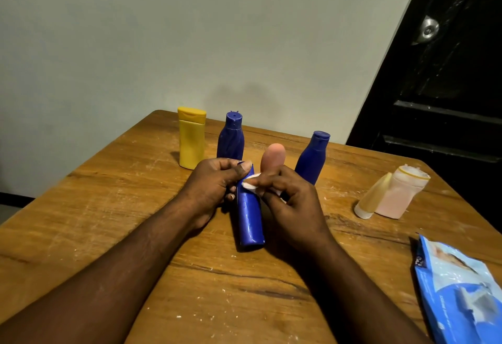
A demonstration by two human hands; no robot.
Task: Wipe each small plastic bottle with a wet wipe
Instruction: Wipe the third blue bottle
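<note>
Blue bottle [250,218] lies between both hands, resting on or just above the tabletop [135,208]; cannot tell which. Long axis runs away from the person, base nearest, cap end far. Left hand [212,183] curls round the cap end. Right hand [290,202] pinches a white wipe [251,186] against the upper body. Next stroke probably runs back toward the wrists, right hand leading.
</note>
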